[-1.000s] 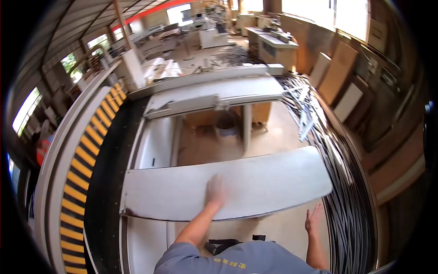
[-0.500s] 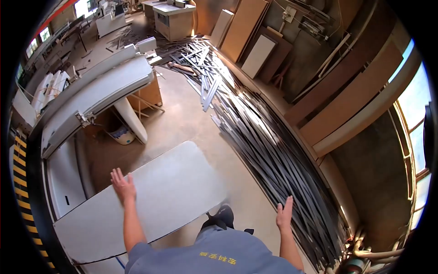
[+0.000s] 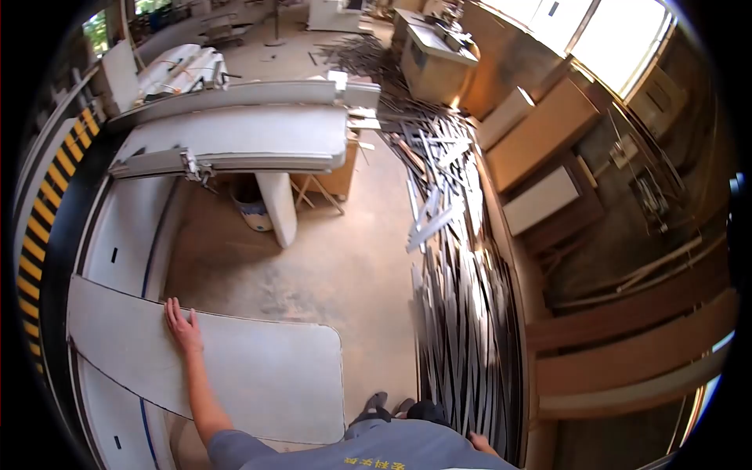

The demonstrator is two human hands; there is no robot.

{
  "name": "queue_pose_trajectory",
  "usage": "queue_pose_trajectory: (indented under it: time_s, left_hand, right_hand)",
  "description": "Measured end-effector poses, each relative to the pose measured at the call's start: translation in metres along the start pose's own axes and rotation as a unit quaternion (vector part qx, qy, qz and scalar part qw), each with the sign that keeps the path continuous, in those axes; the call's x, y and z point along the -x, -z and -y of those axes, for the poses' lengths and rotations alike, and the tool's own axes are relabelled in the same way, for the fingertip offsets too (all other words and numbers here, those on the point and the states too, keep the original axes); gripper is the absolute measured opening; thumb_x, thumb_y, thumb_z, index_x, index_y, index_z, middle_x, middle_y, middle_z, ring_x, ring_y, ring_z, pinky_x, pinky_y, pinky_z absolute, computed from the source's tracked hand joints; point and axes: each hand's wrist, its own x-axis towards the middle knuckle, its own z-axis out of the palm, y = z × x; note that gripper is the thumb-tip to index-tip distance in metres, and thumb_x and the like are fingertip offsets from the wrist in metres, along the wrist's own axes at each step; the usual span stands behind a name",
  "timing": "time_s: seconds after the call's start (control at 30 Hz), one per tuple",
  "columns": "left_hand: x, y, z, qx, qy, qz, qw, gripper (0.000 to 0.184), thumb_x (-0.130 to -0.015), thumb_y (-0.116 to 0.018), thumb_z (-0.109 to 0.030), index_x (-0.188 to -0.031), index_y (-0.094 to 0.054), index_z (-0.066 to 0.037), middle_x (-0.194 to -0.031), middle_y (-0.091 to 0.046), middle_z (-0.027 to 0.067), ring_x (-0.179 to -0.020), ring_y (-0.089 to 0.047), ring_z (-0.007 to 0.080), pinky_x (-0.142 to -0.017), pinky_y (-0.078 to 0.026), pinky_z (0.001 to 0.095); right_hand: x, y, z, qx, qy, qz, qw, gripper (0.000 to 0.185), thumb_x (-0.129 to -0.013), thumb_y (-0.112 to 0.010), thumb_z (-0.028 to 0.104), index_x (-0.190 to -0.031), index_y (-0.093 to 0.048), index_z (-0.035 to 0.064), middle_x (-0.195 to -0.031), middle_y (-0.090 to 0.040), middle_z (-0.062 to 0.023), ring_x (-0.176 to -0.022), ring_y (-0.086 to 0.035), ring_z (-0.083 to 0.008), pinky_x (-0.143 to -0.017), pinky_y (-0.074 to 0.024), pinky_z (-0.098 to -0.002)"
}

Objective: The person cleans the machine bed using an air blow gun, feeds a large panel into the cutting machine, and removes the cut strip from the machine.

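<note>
My left hand (image 3: 184, 327) lies on the far edge of a large pale panel (image 3: 270, 368), fingers stretched out. The panel has rounded corners at its right end. Its left part rests across a long white machine bed (image 3: 117, 247), and the right part reaches out over the floor towards my feet. My right hand (image 3: 479, 443) hangs low at my side, near a heap of dark strips (image 3: 462, 345); its fingers are too small and partly hidden to make out.
Ahead stands a white machine table (image 3: 243, 129) with a fence and clamp; a bucket (image 3: 254, 213) sits beneath it. Brown boards (image 3: 540, 141) lean along the right wall. Yellow-black striping (image 3: 47, 227) runs down the left. Scrap strips (image 3: 439, 157) cover the floor ahead right.
My view has turned to the right-hand side less and swung level with the machine. The panel now lies closer to crosswise. My right hand has dropped from raised and open to my side.
</note>
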Motion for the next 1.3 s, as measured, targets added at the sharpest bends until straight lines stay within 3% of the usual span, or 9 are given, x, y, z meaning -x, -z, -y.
queue_pose_trajectory:
  time_s: [0.17, 0.43, 0.47, 0.6, 0.77, 1.03, 1.13, 1.23, 1.3]
  left_hand:
    - [-0.005, 0.01, -0.012, -0.02, 0.042, -0.011, 0.999, 0.065, -0.102, -0.07, -0.024, -0.159, -0.048, -0.002, -0.168, -0.043, 0.0199, -0.16, -0.033, 0.041, -0.133, -0.026, 0.0523]
    - [0.02, -0.02, -0.043, -0.188, 0.25, -0.162, 0.936, 0.058, -0.103, -0.068, -0.028, -0.152, -0.052, -0.001, -0.161, -0.05, 0.0227, -0.154, -0.041, 0.0422, -0.129, -0.032, 0.0539]
    - [0.024, -0.022, -0.059, -0.204, 0.321, -0.115, 0.918, 0.056, -0.104, -0.066, -0.029, -0.151, -0.052, -0.001, -0.159, -0.052, 0.0227, -0.152, -0.044, 0.0413, -0.128, -0.035, 0.0528]
    - [0.021, -0.033, -0.13, -0.148, 0.33, -0.127, 0.924, 0.054, -0.104, -0.064, -0.023, -0.151, -0.05, -0.001, -0.161, -0.049, 0.0236, -0.153, -0.041, 0.0415, -0.128, -0.033, 0.053]
    - [0.006, -0.032, -0.157, -0.104, 0.337, -0.124, 0.928, 0.057, -0.101, -0.066, -0.021, -0.152, -0.049, -0.001, -0.16, -0.049, 0.0234, -0.152, -0.042, 0.0425, -0.128, -0.033, 0.0536]
    - [-0.007, -0.031, -0.138, -0.078, 0.387, -0.145, 0.907, 0.059, -0.098, -0.067, -0.02, -0.152, -0.049, -0.001, -0.159, -0.05, 0.025, -0.15, -0.043, 0.0471, -0.125, -0.036, 0.0575]
    - [-0.026, -0.021, -0.14, -0.059, 0.441, -0.178, 0.877, 0.061, -0.097, -0.064, -0.018, -0.153, -0.048, 0.001, -0.159, -0.048, 0.0266, -0.15, -0.042, 0.0493, -0.125, -0.036, 0.0591]
    - [-0.036, -0.042, -0.116, -0.102, 0.497, -0.173, 0.844, 0.064, -0.095, -0.062, -0.015, -0.155, -0.046, 0.003, -0.16, -0.048, 0.0273, -0.15, -0.041, 0.0505, -0.125, -0.035, 0.06]
    - [-0.067, -0.035, -0.117, -0.086, 0.523, -0.222, 0.818, 0.066, -0.093, -0.059, -0.012, -0.155, -0.046, 0.004, -0.161, -0.047, 0.0269, -0.15, -0.04, 0.0514, -0.125, -0.034, 0.06]
  right_hand:
    - [-0.013, 0.131, 0.05, -0.201, -0.155, 0.05, 0.966, 0.04, -0.097, -0.066, 0.039, -0.106, -0.07, 0.0006, -0.101, -0.071, -0.0194, -0.094, -0.068, -0.036, -0.08, -0.0548, -0.0466]
    - [-0.292, 0.349, 0.206, -0.229, 0.105, 0.02, 0.968, 0.036, -0.09, -0.077, 0.032, -0.074, -0.071, 0.0, -0.071, -0.065, -0.0067, -0.065, -0.062, -0.0211, -0.061, -0.0502, -0.0448]
    - [-0.316, 0.389, 0.268, -0.153, 0.016, -0.008, 0.988, 0.043, -0.093, -0.078, 0.038, -0.083, -0.076, -0.0036, -0.076, -0.071, -0.0097, -0.069, -0.066, -0.0222, -0.065, -0.0524, -0.0437]
    - [-0.408, 0.502, 0.536, -0.047, 0.32, -0.048, 0.945, 0.044, -0.101, -0.071, 0.038, -0.12, -0.078, -0.0011, -0.109, -0.08, -0.0223, -0.105, -0.076, -0.03, -0.098, -0.0565, -0.0412]
    - [-0.311, 0.611, 0.877, -0.01, 0.598, -0.125, 0.792, 0.065, -0.1, -0.074, 0.025, -0.155, -0.053, -0.0024, -0.159, -0.056, -0.0268, -0.15, -0.051, -0.0437, -0.124, -0.0421, -0.0453]
    - [-0.173, 0.555, 1.189, 0.009, 0.75, -0.144, 0.646, 0.062, -0.099, -0.073, 0.014, -0.155, -0.053, -0.0034, -0.167, -0.045, -0.0237, -0.156, -0.042, -0.0399, -0.127, -0.0389, -0.0465]
    - [-0.083, 0.514, 1.249, -0.001, 0.741, -0.043, 0.671, 0.063, -0.098, -0.072, 0.008, -0.155, -0.051, -0.0067, -0.171, -0.04, -0.0247, -0.158, -0.04, -0.0409, -0.13, -0.0349, -0.0455]
    - [-0.071, 0.468, 1.327, -0.002, 0.799, -0.044, 0.599, 0.075, -0.097, -0.072, 0.002, -0.165, -0.04, 0.0015, -0.172, -0.039, -0.0263, -0.158, -0.041, -0.0402, -0.129, -0.036, -0.0469]
    - [-0.034, 0.448, 1.37, -0.066, 0.753, 0.09, 0.648, 0.082, -0.098, -0.069, 0.001, -0.17, -0.03, 0.0017, -0.17, -0.042, -0.0264, -0.159, -0.04, -0.04, -0.13, -0.0317, -0.0462]
